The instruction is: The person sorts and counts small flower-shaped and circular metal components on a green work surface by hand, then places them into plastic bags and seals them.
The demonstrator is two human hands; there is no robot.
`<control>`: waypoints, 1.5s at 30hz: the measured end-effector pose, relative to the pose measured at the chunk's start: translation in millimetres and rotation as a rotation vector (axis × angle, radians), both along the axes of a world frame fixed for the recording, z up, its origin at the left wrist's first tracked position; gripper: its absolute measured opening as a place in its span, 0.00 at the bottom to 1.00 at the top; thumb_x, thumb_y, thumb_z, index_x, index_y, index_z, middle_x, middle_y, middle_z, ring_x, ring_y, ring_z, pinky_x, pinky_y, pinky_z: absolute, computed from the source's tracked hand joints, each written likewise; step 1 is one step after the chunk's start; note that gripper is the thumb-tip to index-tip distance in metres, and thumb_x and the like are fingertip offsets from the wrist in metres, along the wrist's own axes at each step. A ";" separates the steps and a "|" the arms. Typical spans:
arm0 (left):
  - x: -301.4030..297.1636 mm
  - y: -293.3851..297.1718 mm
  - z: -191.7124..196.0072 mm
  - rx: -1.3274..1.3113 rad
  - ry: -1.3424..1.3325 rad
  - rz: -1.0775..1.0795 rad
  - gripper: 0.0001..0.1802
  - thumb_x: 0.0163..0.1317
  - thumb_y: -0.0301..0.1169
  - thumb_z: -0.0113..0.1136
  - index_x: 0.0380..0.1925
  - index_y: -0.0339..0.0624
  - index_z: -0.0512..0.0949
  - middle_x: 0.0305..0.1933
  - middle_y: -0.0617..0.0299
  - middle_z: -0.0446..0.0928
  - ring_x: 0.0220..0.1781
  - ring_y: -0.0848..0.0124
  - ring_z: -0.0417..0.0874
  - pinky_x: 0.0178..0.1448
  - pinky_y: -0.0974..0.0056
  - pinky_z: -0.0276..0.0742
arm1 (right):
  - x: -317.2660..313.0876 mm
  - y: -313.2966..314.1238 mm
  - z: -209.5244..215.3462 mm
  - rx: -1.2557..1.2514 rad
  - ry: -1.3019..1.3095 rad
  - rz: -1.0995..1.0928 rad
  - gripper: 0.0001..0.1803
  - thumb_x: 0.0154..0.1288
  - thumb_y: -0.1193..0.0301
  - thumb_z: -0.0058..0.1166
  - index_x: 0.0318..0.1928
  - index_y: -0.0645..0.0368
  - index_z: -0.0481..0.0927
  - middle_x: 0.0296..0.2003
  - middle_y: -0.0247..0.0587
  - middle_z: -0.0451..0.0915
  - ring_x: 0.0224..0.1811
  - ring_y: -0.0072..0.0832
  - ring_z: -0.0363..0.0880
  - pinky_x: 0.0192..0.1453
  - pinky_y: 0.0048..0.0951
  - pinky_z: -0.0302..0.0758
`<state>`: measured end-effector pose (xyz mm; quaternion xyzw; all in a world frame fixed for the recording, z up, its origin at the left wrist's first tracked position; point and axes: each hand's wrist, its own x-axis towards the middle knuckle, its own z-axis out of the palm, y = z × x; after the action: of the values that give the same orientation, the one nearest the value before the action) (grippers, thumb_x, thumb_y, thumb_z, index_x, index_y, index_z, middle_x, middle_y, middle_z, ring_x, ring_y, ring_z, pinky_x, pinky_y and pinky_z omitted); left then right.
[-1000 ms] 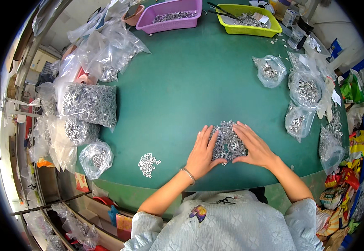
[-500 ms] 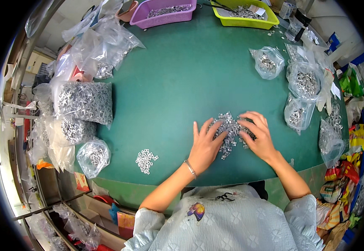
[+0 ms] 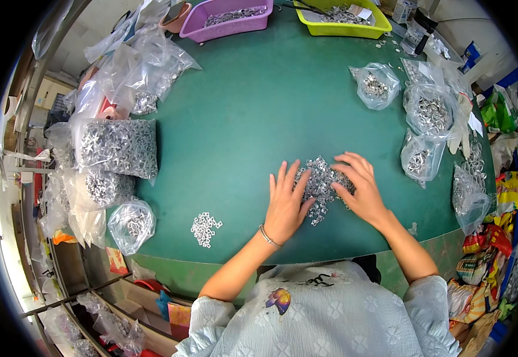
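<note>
At the far left, a bulging clear plastic bag (image 3: 119, 149) packed with small silvery metal pieces lies on the green tabletop (image 3: 241, 119). Nearer the person, a rounded clear plastic pouch (image 3: 133, 225) holds more silvery pieces. To its right, well apart from the hands, is a small, loose scatter of pale silvery metal pieces (image 3: 205, 229). A purple rectangular plastic basin (image 3: 226, 30) stands at the far edge. The left hand (image 3: 287, 199), a silvery bracelet (image 3: 269, 236) at its wrist, lies against the left side of a heaped pile of small silvery metal pieces (image 3: 318, 189), fingers spread, thumb apart from them. Beyond the pile stands a yellow-green rectangular plastic basin (image 3: 343, 30). The right hand (image 3: 361, 189) curves over the pile's right side, fingers bent and close together, thumb apart. Farther right lie clear plastic bags of silvery rings (image 3: 431, 113).
</note>
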<state>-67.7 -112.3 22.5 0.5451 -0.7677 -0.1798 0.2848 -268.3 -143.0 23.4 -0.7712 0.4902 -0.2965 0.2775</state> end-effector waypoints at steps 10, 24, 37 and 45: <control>23.1 12.0 -10.0 -0.040 0.254 -0.210 0.16 0.50 0.15 0.60 0.41 0.35 0.78 0.46 0.53 0.76 0.53 0.53 0.75 0.60 0.55 0.69 | -9.3 4.0 -9.9 -0.061 -0.117 0.300 0.11 0.53 0.80 0.60 0.39 0.61 0.81 0.44 0.39 0.80 0.55 0.40 0.74 0.59 0.44 0.69; 10.5 -35.4 -8.4 -0.006 0.027 0.113 0.13 0.49 0.26 0.67 0.37 0.42 0.78 0.37 0.61 0.75 0.42 0.61 0.74 0.45 0.60 0.63 | 21.9 -18.8 10.1 -0.108 0.181 0.260 0.22 0.61 0.71 0.55 0.57 0.54 0.73 0.59 0.39 0.68 0.67 0.43 0.57 0.67 0.49 0.55; 5.2 -49.2 -13.6 0.067 0.254 -0.032 0.09 0.49 0.16 0.60 0.32 0.35 0.77 0.29 0.55 0.76 0.32 0.60 0.78 0.38 0.61 0.74 | -19.3 0.5 8.8 -0.020 0.122 0.279 0.16 0.54 0.68 0.63 0.42 0.59 0.79 0.51 0.40 0.74 0.63 0.41 0.64 0.66 0.47 0.57; 52.0 -24.0 16.5 0.011 0.276 0.198 0.08 0.51 0.15 0.60 0.32 0.35 0.81 0.32 0.55 0.78 0.32 0.67 0.79 0.40 0.67 0.75 | -34.1 22.2 19.4 0.042 0.304 0.182 0.46 0.43 0.58 0.70 0.64 0.57 0.64 0.67 0.48 0.56 0.72 0.48 0.50 0.71 0.50 0.50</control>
<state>-15.6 -136.3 39.0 0.5898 -0.6627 -0.2281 0.4012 -302.4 -120.8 42.7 -0.8424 0.4606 -0.1400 0.2419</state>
